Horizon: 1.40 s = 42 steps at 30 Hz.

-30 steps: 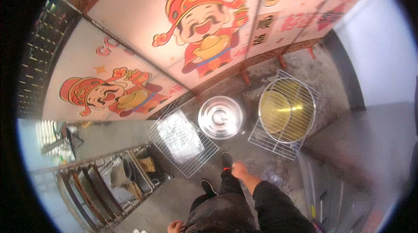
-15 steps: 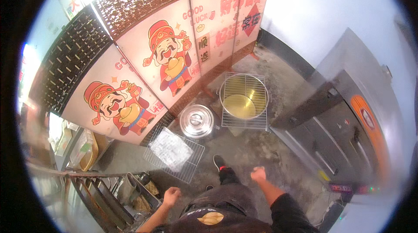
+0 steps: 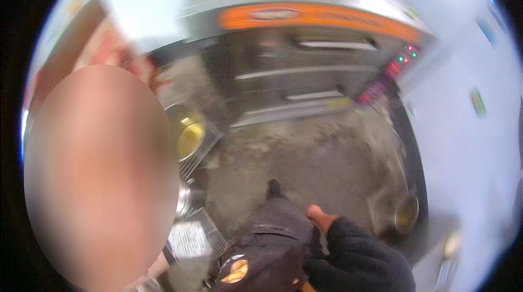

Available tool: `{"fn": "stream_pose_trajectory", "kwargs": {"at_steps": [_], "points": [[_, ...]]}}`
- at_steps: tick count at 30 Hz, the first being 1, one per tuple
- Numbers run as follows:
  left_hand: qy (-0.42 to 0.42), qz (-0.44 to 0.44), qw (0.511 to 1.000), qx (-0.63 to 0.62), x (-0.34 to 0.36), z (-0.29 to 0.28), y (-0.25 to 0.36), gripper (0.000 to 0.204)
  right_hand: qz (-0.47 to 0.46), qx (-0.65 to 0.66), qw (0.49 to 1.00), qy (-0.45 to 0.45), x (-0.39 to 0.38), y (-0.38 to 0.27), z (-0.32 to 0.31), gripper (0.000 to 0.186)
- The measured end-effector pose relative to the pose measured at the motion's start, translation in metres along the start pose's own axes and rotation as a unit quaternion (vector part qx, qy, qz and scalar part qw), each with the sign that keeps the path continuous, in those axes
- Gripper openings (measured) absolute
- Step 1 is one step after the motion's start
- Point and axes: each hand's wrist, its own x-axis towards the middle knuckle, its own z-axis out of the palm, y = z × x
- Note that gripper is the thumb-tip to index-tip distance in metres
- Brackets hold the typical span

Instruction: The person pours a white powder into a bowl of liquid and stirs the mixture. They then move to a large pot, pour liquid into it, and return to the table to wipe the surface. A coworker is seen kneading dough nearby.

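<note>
The right hand [image 3: 321, 219] shows only in part, emerging from a dark, soft-looking sleeve [image 3: 354, 259] at the lower edge; its fingers appear curled loosely and hold nothing, resting beside the person's dark trouser leg [image 3: 278, 232], whose fabric is smooth with a slight sheen. The left hand is not in view, so the state of its fingers cannot be told. A large blurred oval patch covers the left part of the picture. Ahead stands a tall oven [image 3: 316, 68] of dark brushed metal, box-shaped, with an orange band along its top, long horizontal handles and small red and green lights at its right side. The floor [image 3: 305, 155] is grey, rough and stained concrete. To the left, a round steel pot [image 3: 188, 131] holding yellow liquid sits on a square wire rack [image 3: 210, 147]. Nearer the person lies another flat wire rack [image 3: 188, 237] with a fine grid. A pale smooth wall [image 3: 463, 145] runs along the right.
</note>
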Motion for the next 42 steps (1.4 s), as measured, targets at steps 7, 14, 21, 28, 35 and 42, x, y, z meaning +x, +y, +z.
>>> {"fn": "stream_pose_trajectory", "kwargs": {"at_steps": [7,14,21,28,35,42], "points": [[-0.103,-0.006,0.986,0.129,0.132,-0.003,0.158,0.022,0.142,0.329,0.933,0.035,-0.016,0.043,0.031,0.04],[-0.176,0.061,0.97,0.159,0.218,0.059,0.301,0.022,0.331,0.556,0.758,0.076,-0.014,0.056,0.038,0.04],[-0.259,0.038,0.96,0.098,0.202,0.107,0.318,0.02,0.13,0.332,0.932,0.063,0.043,0.049,0.004,0.037],[-0.076,0.048,0.988,0.126,0.151,0.062,0.234,0.028,-0.002,0.232,0.956,0.182,0.11,0.061,-0.067,0.027],[0.033,-0.141,0.989,0.026,0.149,0.006,0.157,0.03,0.024,0.243,0.959,0.147,0.169,-0.02,-0.211,0.026],[0.03,-0.146,0.978,-0.143,0.276,-0.03,0.085,0.029,-0.073,0.188,0.973,0.111,0.23,-0.222,-0.342,0.025]]}}
